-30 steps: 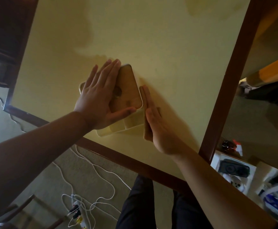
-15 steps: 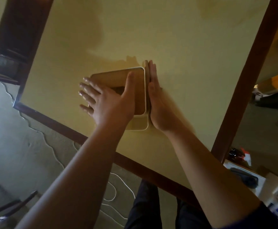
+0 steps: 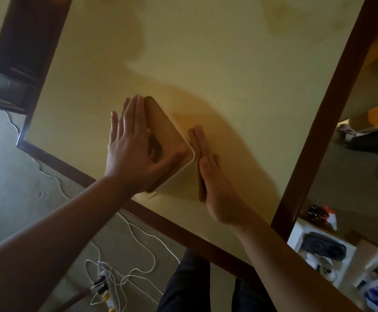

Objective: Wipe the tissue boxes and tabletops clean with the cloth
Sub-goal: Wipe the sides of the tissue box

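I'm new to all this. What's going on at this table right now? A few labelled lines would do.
surface: yellow tabletop with a dark wooden edge
object: tissue box, wooden lid, pale sides, set cornerwise
left hand: flat on the lid, fingers straight
right hand: flat against the box's right side
cloth: none visible
floor: white cables and a power strip

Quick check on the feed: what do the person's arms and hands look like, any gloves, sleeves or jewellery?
Both forearms are bare right up to the frame edge, with no sleeve in view. The left hand and the right hand wear no gloves. No ring, watch or bracelet shows on the fingers or wrists. Dark trousers cover the legs below the table edge.
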A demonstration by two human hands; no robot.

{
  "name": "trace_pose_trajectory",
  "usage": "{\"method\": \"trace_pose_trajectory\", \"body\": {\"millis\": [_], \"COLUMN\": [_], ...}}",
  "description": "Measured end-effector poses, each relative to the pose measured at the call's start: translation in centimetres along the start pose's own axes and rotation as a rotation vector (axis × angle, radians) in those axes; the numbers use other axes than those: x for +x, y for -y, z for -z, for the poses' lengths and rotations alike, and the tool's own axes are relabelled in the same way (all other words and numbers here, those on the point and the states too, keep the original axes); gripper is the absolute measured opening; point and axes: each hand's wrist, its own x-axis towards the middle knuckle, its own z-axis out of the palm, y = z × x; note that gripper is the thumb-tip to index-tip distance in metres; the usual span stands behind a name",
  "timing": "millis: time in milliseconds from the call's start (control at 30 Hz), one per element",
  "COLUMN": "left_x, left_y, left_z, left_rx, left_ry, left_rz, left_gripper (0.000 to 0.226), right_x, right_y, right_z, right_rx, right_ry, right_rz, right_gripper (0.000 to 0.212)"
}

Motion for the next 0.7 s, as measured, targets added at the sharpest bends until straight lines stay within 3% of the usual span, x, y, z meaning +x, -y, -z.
{"method": "trace_pose_trajectory", "body": {"millis": [100,200,433,567,700], "left_x": [-0.1,0.0,0.2,0.2,0.1], "left_y": [1.3,1.7,1.9,1.8,1.7], "left_z": [0.6,0.8,0.6,0.5,0.6], "left_rx": [0.076,0.114,0.112,0.099,0.089], "left_ry": [0.088,0.095,0.069,0.058,0.047], "left_rz": [-0.224,-0.334,-0.356,-0.361,-0.359], "left_gripper": [0.14,0.139,0.138,0.137,0.136], "right_x": [-2.8,-4.1,3.4,9.5,10.7], "right_y": [-0.3,-0.7,0.5,2.2,2.6], "right_z": [-1.2,-2.2,-1.3,-0.7,-0.4], "right_rx": [0.014,0.016,-0.034,-0.186,-0.234], "right_ry": [0.049,0.015,0.024,0.048,0.074], "right_rz": [-0.02,-0.018,-0.026,0.011,0.05], "right_gripper": [0.051,0.053,0.05,0.054,0.051]}}
